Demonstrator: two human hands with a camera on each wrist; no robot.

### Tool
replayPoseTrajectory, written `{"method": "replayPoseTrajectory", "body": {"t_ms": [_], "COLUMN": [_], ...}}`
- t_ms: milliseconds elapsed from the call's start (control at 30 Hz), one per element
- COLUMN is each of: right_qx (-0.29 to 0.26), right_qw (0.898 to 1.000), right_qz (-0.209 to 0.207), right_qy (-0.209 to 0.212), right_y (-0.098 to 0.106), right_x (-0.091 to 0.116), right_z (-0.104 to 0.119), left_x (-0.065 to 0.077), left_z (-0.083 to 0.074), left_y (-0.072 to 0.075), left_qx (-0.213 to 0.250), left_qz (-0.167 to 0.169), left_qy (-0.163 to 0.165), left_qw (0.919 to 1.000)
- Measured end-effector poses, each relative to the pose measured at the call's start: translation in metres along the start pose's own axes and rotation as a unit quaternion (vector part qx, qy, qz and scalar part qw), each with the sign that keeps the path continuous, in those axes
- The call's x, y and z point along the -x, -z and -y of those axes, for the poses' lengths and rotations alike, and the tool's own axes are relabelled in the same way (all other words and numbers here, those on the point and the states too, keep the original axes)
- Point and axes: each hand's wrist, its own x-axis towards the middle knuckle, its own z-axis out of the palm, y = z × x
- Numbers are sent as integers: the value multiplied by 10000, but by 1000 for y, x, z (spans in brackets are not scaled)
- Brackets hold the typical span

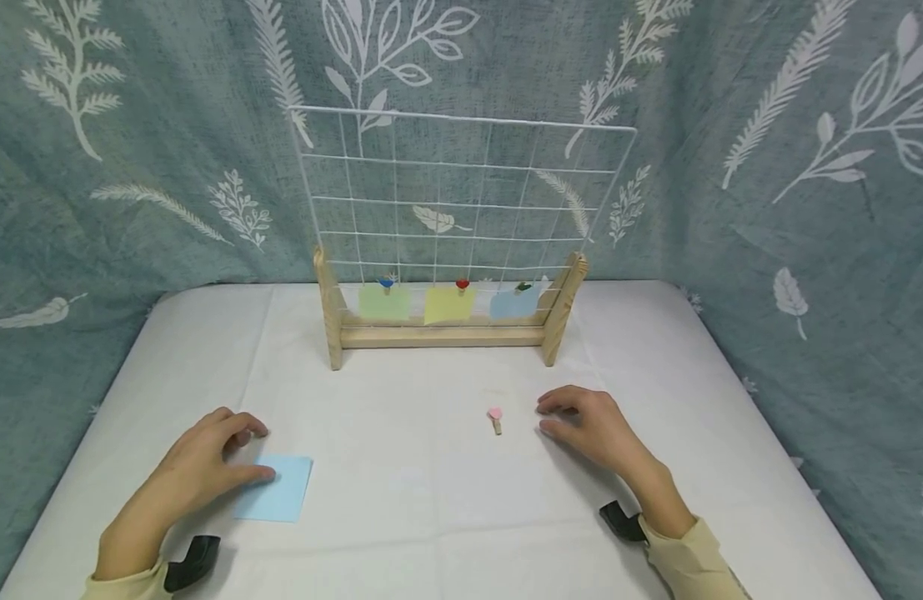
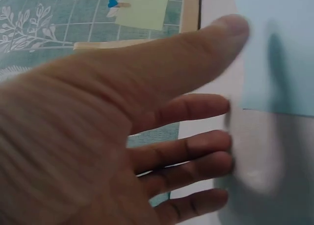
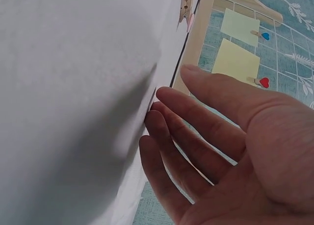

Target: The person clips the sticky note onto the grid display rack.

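Observation:
My left hand [image 1: 206, 462] is at the left of the table, fingers loosely bent and thumb over a blue paper square [image 1: 284, 492]. In the left wrist view the thumb tip overlaps the edge of that paper, and nothing lies between thumb and fingers. On the right, my right hand [image 1: 592, 425] rests with relaxed, slightly curved fingers and holds nothing. Just left of its fingertips lies a small wooden clothespin [image 1: 496, 423] with a pink heart. The right wrist view shows the same clothespin [image 3: 185, 9] beyond the fingers.
A white wire grid [image 1: 461, 204] stands in a wooden base [image 1: 442, 337] at the back of the table. Clothespins with blue, red and green tops hold a green note [image 1: 383, 304], a yellow note [image 1: 448, 308] and a blue note [image 1: 512, 305] on its lower part. Leaf-patterned curtains surround the table.

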Motion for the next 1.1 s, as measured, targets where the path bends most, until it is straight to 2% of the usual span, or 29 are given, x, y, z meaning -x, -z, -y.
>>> {"method": "replayPoseTrajectory", "body": {"t_ms": [233, 533, 733, 967, 1100], "right_qx": [-1, 75, -27, -101, -76], "right_qw": [10000, 9999, 10000, 9987, 9985], "right_qz": [-50, -126, -52, 461, 521], "right_qy": [-13, -60, -51, 199, 181], "right_y": [-2, -3, -3, 1, 1], "right_x": [-1, -3, -4, -18, -24], "right_z": [1, 1, 5, 18, 21], "left_x": [3, 1, -2, -3, -3], "left_z": [-1, 2, 1, 0, 1], "left_y": [2, -2, -5, -7, -9], "left_qx": [201, 492, 577, 550, 447], "left_qz": [327, 405, 220, 155, 60], "left_qy": [35, 2, -130, -153, -241], "left_qw": [9993, 9980, 9980, 9983, 9987]}}
